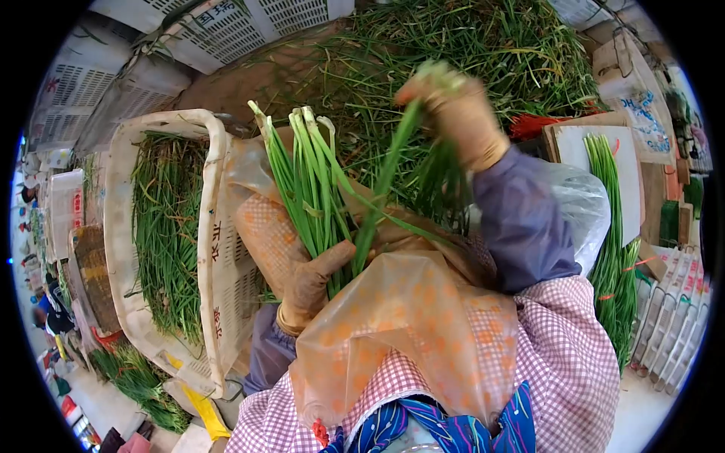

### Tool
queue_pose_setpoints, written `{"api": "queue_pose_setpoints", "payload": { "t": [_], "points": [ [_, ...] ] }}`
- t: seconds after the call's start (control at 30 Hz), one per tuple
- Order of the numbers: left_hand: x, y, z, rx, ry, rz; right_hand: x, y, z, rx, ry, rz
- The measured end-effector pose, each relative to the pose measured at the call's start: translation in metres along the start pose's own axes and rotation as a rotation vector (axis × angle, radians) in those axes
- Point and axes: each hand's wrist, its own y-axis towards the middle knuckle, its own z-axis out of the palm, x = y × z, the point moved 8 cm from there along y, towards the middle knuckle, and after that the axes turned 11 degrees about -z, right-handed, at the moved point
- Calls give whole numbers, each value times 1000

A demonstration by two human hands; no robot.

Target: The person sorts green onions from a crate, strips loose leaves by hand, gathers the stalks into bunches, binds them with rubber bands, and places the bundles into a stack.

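Over my lap, my left hand [313,281], in a tan glove, is closed around a bunch of green stalks [313,181] whose pale ends point up and away from me. My right hand [455,109], gloved too and blurred by motion, is raised over the pile of loose greens at the far side. Its fingers are closed on more green stalks [442,170], with pale ends at the fingers and leaves hanging down. A long stalk slants between the two hands. A translucent apron [408,325] covers my lap.
A white crate [214,264] of greens [170,234] stands at left. Loose leaves [491,45] cover the ground ahead. Tied green bundles [615,287] lie on a board at right, near red ties [532,124]. White crates [219,38] line the far left. A person [57,306] is at far left.
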Motion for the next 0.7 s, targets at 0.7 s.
{"api": "queue_pose_setpoints", "payload": {
  "t": [0.7],
  "points": [
    [-16, -7, 6, -27, 47, 145, 8, -20, 58, 337, 401, 306]
  ]
}}
